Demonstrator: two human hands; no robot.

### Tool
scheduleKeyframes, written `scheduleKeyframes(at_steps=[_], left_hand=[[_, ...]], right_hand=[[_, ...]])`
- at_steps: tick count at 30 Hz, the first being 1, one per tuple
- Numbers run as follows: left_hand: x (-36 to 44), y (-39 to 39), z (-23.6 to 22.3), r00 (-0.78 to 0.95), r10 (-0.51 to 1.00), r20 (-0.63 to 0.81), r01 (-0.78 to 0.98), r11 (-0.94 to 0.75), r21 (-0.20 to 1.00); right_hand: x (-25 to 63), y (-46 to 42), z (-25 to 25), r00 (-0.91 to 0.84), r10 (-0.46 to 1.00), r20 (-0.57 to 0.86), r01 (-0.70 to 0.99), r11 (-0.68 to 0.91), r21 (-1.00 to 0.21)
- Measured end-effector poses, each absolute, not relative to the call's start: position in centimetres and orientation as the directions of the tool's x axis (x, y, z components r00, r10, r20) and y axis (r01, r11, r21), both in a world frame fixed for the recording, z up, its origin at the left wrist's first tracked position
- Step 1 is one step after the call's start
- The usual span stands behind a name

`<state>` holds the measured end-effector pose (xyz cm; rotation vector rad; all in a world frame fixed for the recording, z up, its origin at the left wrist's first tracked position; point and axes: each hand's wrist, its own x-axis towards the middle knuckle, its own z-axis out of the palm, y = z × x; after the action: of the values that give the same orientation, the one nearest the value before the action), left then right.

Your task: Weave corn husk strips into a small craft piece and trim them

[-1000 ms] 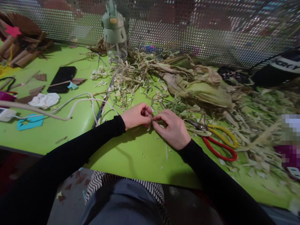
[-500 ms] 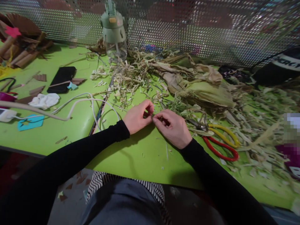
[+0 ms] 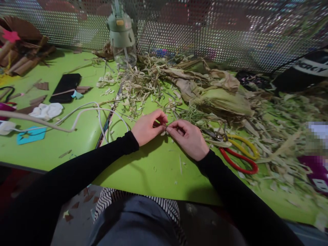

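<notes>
A left hand point(image 3: 148, 129) and a right hand point(image 3: 189, 139), both bare below tight black fabric sleeves point(image 3: 123, 145), are meeting over a glossy lime-green tabletop point(image 3: 164, 186). The left fingers are curling loosely, with the thumb pressing in at the tip; the right thumb and forefinger are closing in a tight pinch. Between them the fingertips are gripping a small pale sliver point(image 3: 163, 133) of what looks like plant material (most of it is hiding behind the fingers, so its full shape is hard to tell).

Just beside the right wrist, metal scissors with one yellow and one red loop handle point(image 3: 218, 136) are lying among dry scraps. Beyond the hands, a loose heap of curly straw-coloured shavings point(image 3: 140, 80) is spreading next to a large green-and-tan bundle of dried husks point(image 3: 228, 100). Behind the shavings, a clear bottle with a sage-green top point(image 3: 123, 37) is standing upright near a perforated metal screen point(image 3: 179, 34). Over to the left, a black rectangular phone point(image 3: 67, 87) and a crumpled white tissue point(image 3: 46, 111) are resting near a looping white cable point(image 3: 93, 109).
</notes>
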<state>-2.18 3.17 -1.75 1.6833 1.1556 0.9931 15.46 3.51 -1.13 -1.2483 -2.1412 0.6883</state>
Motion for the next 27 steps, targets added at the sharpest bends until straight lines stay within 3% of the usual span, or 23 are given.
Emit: scheduleKeyframes(at_steps=[6, 13, 27], left_hand=[[-2.6, 3.9, -2.0, 0.25, 0.968, 0.029, 0.241, -0.091, 0.966], [-2.5, 3.7, -1.7, 0.228, 0.973, 0.033, 0.26, -0.094, 0.961], [-2.5, 3.4, -1.8, 0.13, 0.979, 0.16, 0.447, -0.201, 0.872]], right_hand=[[15.4, 2.9, -0.5, -0.491, 0.814, 0.31, 0.64, 0.579, -0.505], [15.3, 2.1, 0.1, -0.537, 0.774, 0.335, 0.73, 0.625, -0.275], [14.7, 1.9, -0.8, -0.621, 0.757, 0.205, 0.718, 0.654, -0.238]])
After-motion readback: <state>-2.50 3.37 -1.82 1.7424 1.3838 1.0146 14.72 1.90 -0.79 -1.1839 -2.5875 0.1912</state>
